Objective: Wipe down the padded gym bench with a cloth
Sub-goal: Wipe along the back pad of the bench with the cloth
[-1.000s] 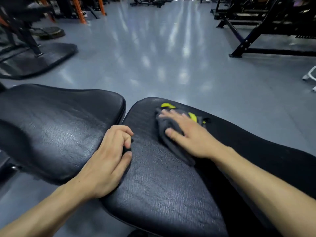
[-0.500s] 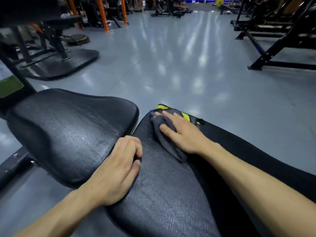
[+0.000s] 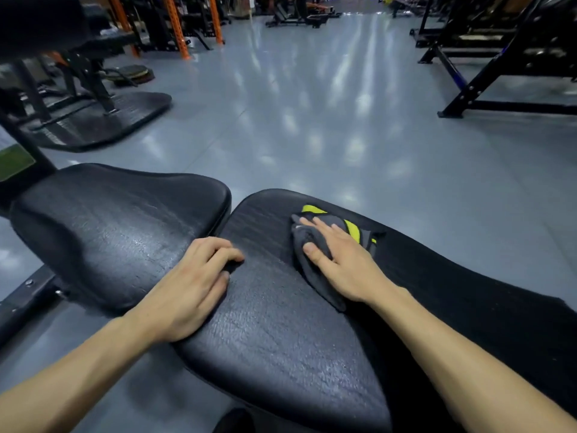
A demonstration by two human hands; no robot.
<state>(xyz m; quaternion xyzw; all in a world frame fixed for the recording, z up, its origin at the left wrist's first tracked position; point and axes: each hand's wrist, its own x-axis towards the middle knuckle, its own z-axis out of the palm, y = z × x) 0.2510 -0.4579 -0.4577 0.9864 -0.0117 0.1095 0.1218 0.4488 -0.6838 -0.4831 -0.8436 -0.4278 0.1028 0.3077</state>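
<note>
Black padded bench (image 3: 274, 332) (cracked surface), grey-and-yellow cloth (image 3: 307, 245) flat on its far end

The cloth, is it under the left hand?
No, the grey and yellow cloth lies under the right hand, pressed flat on the bench pad.

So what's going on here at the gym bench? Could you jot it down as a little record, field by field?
place: gym with a shiny grey floor
bench: two black padded cushions, left pad and right pad, with a narrow gap between
cloth: dark grey with yellow stripes, lying on the right pad
right hand: flat on the cloth, fingers straight
left hand: fingers curled over the right pad's edge at the gap
background: black machine frames, orange posts
</note>
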